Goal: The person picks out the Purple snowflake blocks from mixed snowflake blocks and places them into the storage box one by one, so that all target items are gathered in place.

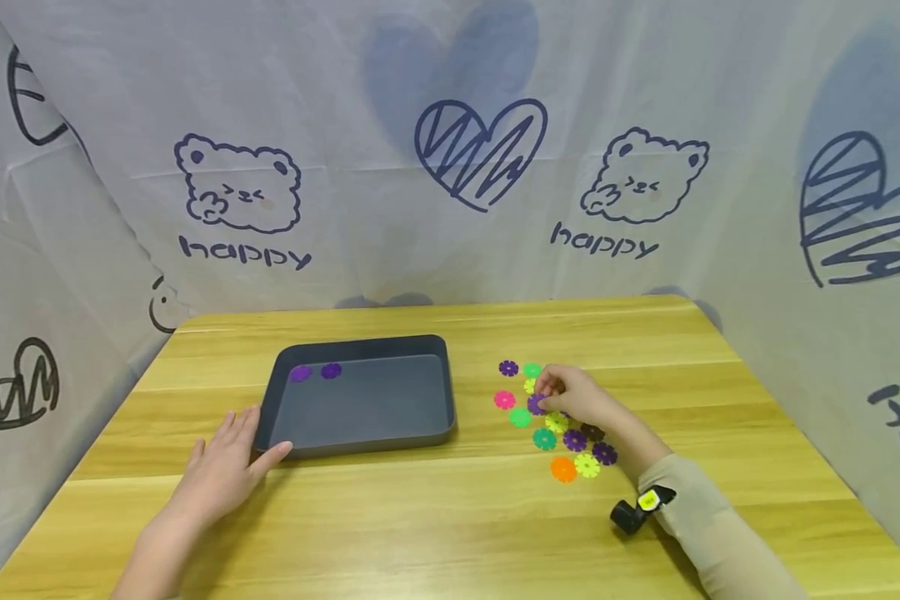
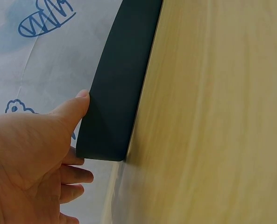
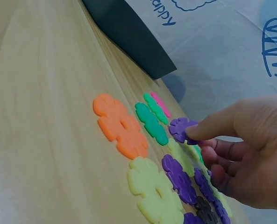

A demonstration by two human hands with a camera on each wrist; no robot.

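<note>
My right hand [image 1: 576, 394] pinches a purple snowflake disc [image 3: 181, 129] between thumb and fingers, over a group of flat notched discs on the table. Among them are an orange disc [image 1: 563, 469], a yellow disc [image 1: 587, 465], a teal disc [image 1: 544, 439] and a pink disc [image 1: 505, 400]. On the left, my left hand [image 1: 221, 467] rests at the near-left corner of a dark grey tray [image 1: 360, 448], its thumb touching the rim and its fingers spread along the side. Two purple discs [image 1: 332, 371] lie inside the tray near its far-left corner.
The wooden table [image 1: 420, 525] is backed by a white cloth [image 1: 367, 192] with drawn hearts and bears, which hangs on the sides too. A black wrist camera [image 1: 630, 517] juts from the right sleeve. Bare wood separates the tray from the discs.
</note>
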